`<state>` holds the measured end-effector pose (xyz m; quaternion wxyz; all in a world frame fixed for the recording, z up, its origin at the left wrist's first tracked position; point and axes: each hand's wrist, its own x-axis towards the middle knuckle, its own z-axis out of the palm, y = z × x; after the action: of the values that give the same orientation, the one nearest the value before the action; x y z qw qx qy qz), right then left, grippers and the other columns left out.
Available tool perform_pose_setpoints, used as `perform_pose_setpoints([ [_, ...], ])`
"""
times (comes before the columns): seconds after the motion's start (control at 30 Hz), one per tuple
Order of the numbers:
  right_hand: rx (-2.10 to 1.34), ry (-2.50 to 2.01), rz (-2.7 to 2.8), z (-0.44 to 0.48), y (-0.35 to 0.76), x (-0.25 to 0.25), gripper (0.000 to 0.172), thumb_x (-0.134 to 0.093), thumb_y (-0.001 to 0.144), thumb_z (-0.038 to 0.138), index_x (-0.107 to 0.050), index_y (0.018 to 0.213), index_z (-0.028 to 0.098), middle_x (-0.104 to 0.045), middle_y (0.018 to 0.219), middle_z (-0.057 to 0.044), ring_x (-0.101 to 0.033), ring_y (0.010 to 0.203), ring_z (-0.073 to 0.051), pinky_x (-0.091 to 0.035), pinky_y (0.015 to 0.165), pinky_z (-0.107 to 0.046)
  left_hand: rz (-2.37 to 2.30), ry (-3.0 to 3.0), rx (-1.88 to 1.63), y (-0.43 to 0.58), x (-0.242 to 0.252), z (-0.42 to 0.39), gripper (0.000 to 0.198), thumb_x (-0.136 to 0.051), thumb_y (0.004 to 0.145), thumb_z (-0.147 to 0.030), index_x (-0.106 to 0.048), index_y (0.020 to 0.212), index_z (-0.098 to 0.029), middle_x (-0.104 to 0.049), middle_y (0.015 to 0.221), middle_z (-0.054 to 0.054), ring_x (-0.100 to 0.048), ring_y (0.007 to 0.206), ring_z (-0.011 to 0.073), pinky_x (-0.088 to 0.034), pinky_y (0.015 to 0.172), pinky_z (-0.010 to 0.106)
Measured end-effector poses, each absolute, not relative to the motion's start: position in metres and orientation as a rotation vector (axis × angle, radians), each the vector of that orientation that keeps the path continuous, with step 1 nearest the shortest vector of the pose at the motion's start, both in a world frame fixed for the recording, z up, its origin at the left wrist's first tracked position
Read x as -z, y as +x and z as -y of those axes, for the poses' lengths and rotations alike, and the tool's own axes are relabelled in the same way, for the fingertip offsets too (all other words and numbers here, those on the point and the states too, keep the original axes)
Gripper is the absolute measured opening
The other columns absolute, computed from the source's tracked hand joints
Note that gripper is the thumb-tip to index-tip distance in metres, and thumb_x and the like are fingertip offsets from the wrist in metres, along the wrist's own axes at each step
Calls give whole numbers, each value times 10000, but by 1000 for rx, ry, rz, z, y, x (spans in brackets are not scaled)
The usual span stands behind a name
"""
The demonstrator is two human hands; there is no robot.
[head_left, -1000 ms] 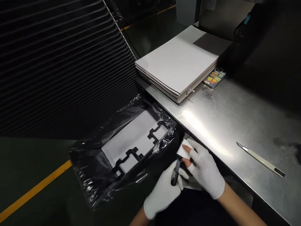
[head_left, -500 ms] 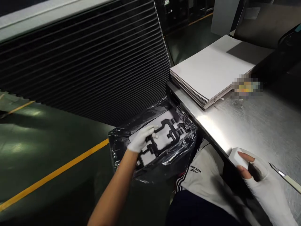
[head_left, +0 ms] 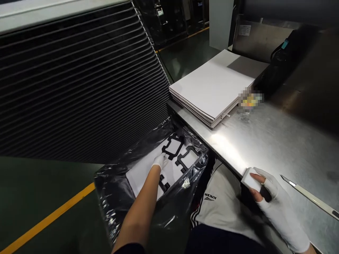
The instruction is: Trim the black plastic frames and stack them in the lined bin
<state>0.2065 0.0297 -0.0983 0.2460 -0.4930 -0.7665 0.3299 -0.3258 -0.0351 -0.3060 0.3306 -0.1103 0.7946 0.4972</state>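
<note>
My left hand (head_left: 159,161), in a white glove, reaches into a bin lined with clear plastic (head_left: 109,183). Its fingers pinch the near corner of a thin black frame (head_left: 173,147) with notched edges. A second black frame (head_left: 188,158) lies to the right of it, and part of another black piece (head_left: 164,184) shows beside my forearm. White sheet material (head_left: 141,171) lies beneath them. My right hand (head_left: 265,185), in a white glove with bare thumb and fingertip, is closed around a white block (head_left: 251,179) at the metal table's edge.
A utility knife (head_left: 308,194) lies on the metal table (head_left: 286,141), right of my right hand. A stack of white sheets (head_left: 212,84) sits farther back. A large black ribbed panel (head_left: 87,88) slants above the bin. Yellow tape (head_left: 53,217) marks the floor.
The view has shifted right. In the bin, the black frames now lie apart, with more white sheet exposed at the left. My right hand keeps the white block at the table edge.
</note>
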Motion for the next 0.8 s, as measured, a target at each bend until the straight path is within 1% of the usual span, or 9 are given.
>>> perform_pose_setpoints([
  [0.13,-857,-1280,2117,-32,204,99,344,-676,1028,489,-717,1338,348,-737,1375,-31,-738,1200,-248,-616,1073,-425,-2025,-244,-1394,-333,318,8,333,-713,1059,-362,-677,1317,-154,-707,1288,113,-728,1072,252,-655,907,443],
  [0.3,-909,-1331,2075,-31,200,92,357,-676,1004,519,-744,1297,328,-754,1340,-46,-744,1178,-268,-610,1063,-442,-2047,-96,-1471,-329,306,8,330,-736,1044,-340,-687,1313,-155,-710,1309,115,-724,1121,269,-640,963,480],
  [0.4,-1010,-1479,2024,-36,196,85,451,-660,984,568,-695,1357,317,-739,1376,-54,-725,1210,-287,-608,1017,-433,-2145,-11,-1505,-323,286,21,337,-739,1039,-348,-690,1312,-158,-700,1342,120,-703,1186,287,-611,1023,517],
  [0.47,-1011,-1637,1993,-50,186,80,505,-658,964,555,-639,1394,292,-744,1360,-68,-732,1169,-301,-603,967,-439,-2209,51,-1531,-317,266,31,352,-721,1044,-368,-683,1322,-156,-697,1352,126,-692,1215,296,-588,1057,537],
  [0.57,-880,-1741,2044,-94,153,70,464,-674,947,472,-626,1345,237,-748,1336,-115,-727,1127,-329,-573,952,-456,-2201,228,-1520,-297,227,46,362,-667,1040,-400,-699,1284,-135,-742,1250,134,-728,1144,285,-578,1069,513],
  [0.63,-760,-1654,2165,-137,123,63,364,-675,968,390,-659,1270,188,-751,1300,-167,-704,1169,-354,-544,1004,-472,-2140,418,-1462,-270,200,57,399,-664,991,-470,-747,1212,-148,-779,1166,122,-754,1069,289,-589,1045,470],
  [0.67,-740,-1613,2193,-160,108,59,322,-694,965,364,-678,1221,170,-758,1259,-180,-696,1178,-361,-532,1027,-477,-2102,510,-1413,-253,186,62,426,-687,956,-518,-775,1164,-157,-794,1130,120,-758,1048,301,-596,1029,465],
  [0.7,-736,-1570,2214,-181,95,55,303,-712,962,341,-691,1207,164,-755,1273,-177,-682,1218,-356,-517,1066,-472,-2061,595,-1358,-235,173,67,456,-714,924,-565,-798,1135,-170,-804,1108,117,-758,1039,313,-600,1020,463],
  [0.8,-744,-1424,2263,-217,75,43,348,-769,932,264,-714,1258,154,-601,1565,-170,-574,1421,-330,-436,1210,-443,-1944,773,-1140,-175,144,85,518,-747,864,-664,-838,1099,-212,-822,1070,118,-769,1016,354,-620,1013,496],
])
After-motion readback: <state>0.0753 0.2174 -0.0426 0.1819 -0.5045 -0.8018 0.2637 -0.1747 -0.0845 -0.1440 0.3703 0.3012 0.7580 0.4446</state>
